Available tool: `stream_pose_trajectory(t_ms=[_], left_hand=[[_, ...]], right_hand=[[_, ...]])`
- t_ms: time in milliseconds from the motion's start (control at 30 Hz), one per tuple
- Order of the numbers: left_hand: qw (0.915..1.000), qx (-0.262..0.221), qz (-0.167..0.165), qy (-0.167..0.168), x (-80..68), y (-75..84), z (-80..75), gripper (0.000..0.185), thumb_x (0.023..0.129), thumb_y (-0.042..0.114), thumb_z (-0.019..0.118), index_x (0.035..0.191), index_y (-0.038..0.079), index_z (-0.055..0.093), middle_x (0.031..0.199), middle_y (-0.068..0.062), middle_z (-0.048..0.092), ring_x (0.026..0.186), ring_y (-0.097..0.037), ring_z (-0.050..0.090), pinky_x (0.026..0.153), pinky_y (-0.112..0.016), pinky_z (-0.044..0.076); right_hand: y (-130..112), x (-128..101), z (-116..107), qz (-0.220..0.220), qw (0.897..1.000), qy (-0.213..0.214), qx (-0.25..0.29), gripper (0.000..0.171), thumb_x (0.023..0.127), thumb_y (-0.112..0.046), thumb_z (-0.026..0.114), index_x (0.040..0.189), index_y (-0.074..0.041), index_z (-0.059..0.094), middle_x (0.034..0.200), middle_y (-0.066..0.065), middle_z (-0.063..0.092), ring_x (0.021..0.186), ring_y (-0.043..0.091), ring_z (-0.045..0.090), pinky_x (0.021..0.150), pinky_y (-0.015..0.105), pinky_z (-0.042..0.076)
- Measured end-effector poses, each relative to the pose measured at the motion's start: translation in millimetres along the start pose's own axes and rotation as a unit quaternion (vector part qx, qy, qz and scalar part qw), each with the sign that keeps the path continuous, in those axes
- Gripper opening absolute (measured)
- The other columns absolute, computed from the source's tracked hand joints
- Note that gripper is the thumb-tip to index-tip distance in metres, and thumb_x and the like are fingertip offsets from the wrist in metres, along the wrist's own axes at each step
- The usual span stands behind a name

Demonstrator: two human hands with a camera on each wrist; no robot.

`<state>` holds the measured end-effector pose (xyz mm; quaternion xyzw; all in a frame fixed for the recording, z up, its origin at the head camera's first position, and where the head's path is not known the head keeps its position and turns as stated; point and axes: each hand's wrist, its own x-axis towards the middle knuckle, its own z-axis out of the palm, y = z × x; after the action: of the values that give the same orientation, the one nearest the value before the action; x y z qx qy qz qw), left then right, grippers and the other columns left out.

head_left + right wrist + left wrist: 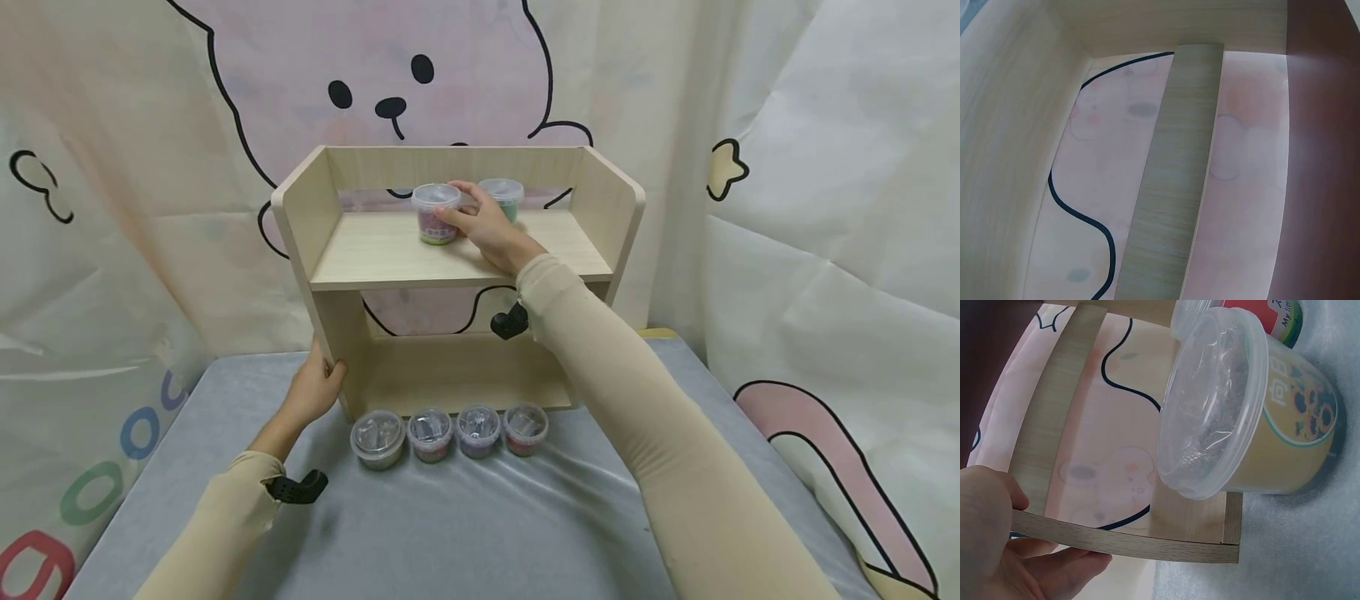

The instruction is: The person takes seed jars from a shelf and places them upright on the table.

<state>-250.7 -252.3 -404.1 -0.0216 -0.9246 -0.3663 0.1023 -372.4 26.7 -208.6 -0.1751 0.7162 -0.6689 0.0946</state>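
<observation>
Up on the shelf, the right hand grasps a clear-lidded tub. Down left, the left hand grips the shelf's near side panel.

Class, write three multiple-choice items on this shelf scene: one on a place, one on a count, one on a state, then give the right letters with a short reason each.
1. Where is the tub that the right hand holds?
A. on the top shelf
B. on the grey mat
C. on the bottom shelf

2. How many tubs stand in the row in front of the shelf unit?
A. two
B. four
C. six

3. What is the left hand doing?
A. lifting a lid
B. lying flat on the mat
C. gripping the unit's left side panel

Key: 1 A, the pink tub stands on the top shelf beside a green tub. 2 B, four lidded tubs are lined up. 3 C, its fingers wrap the panel's edge.
</observation>
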Motion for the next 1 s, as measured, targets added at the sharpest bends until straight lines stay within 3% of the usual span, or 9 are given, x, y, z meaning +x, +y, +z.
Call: stream_pose_trajectory(t_ms=[133, 400, 633, 1000], left_hand=[[1.0, 0.0, 0.007, 0.002, 1.6, 1.3, 0.7, 0.052, 0.103, 0.018, 0.04, 0.15, 0.006, 0.022, 0.12, -0.035, 0.06, 0.107, -0.048, 0.061, 0.083, -0.058, 0.048], [1.0, -0.003, 0.007, 0.003, 3.7, 3.0, 3.3, 0.052, 0.103, 0.018, 0.04, 0.15, 0.005, 0.022, 0.127, -0.037, 0.058, 0.114, -0.051, 0.059, 0.086, -0.06, 0.047], [1.0, -0.004, 0.009, -0.002, 4.3, 3.8, 3.7, 0.05, 0.104, 0.019, 0.04, 0.149, 0.004, 0.023, 0.121, -0.037, 0.06, 0.11, -0.049, 0.061, 0.085, -0.059, 0.048], [1.0, 0.0, -0.003, -0.007, 1.4, -1.7, 0.1, 0.052, 0.104, 0.021, 0.039, 0.149, 0.002, 0.022, 0.123, -0.038, 0.058, 0.111, -0.05, 0.059, 0.085, -0.059, 0.048]], right_hand=[[-1.0, -1.0, -2.4, -0.007, 1.0, 0.0, 0.003, 0.066, 0.099, -0.019, 0.064, 0.157, -0.019, 0.031, 0.156, 0.012, 0.045, 0.145, 0.02, 0.044, 0.118, 0.034, 0.037], [-6.6, -6.7, -3.9, -0.004, 1.0, -0.001, -0.008, 0.067, 0.099, -0.018, 0.064, 0.157, -0.02, 0.031, 0.158, 0.012, 0.043, 0.147, 0.02, 0.042, 0.119, 0.033, 0.037], [-10.2, -18.1, -3.2, -0.009, 0.999, -0.017, -0.034, 0.066, 0.099, -0.02, 0.064, 0.156, -0.015, 0.031, 0.159, 0.012, 0.041, 0.148, 0.022, 0.041, 0.117, 0.035, 0.04], [-15.9, -42.5, -6.4, 0.002, 0.999, -0.041, 0.0, 0.062, 0.1, -0.016, 0.063, 0.154, -0.017, 0.033, 0.157, 0.017, 0.04, 0.147, 0.027, 0.042, 0.117, 0.043, 0.04]])
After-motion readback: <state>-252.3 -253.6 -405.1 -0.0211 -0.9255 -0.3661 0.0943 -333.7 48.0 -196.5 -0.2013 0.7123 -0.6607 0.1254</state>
